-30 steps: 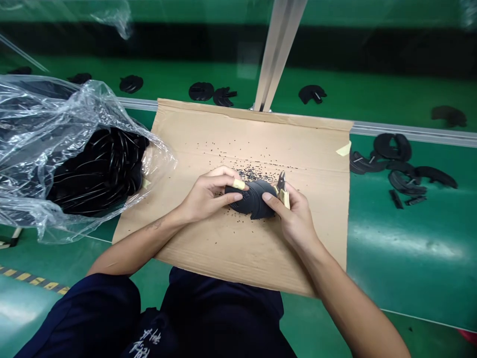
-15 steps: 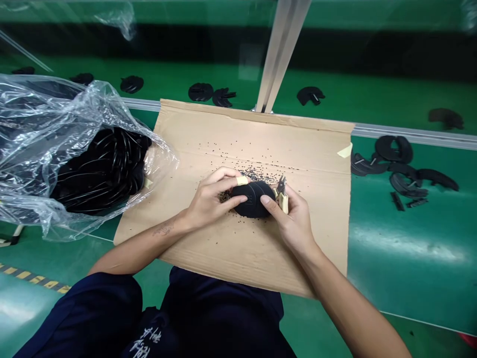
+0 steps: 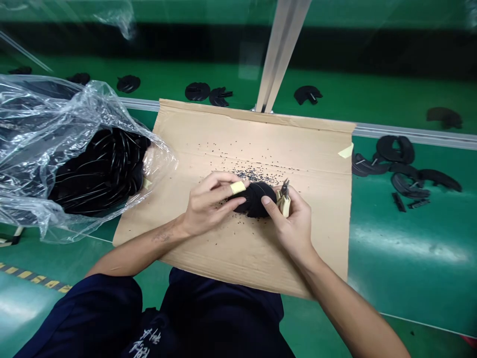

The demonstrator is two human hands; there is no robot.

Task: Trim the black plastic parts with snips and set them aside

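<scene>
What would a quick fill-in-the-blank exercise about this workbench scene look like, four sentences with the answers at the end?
1. The left hand and the right hand together hold one round ____ part.
2. The small cutters sit in the ____ hand.
3. The clear plastic bag of parts lies on the person's ____ side.
4. The cardboard sheet rests on a ____ surface.
Missing words: black; right; left; green.
</scene>
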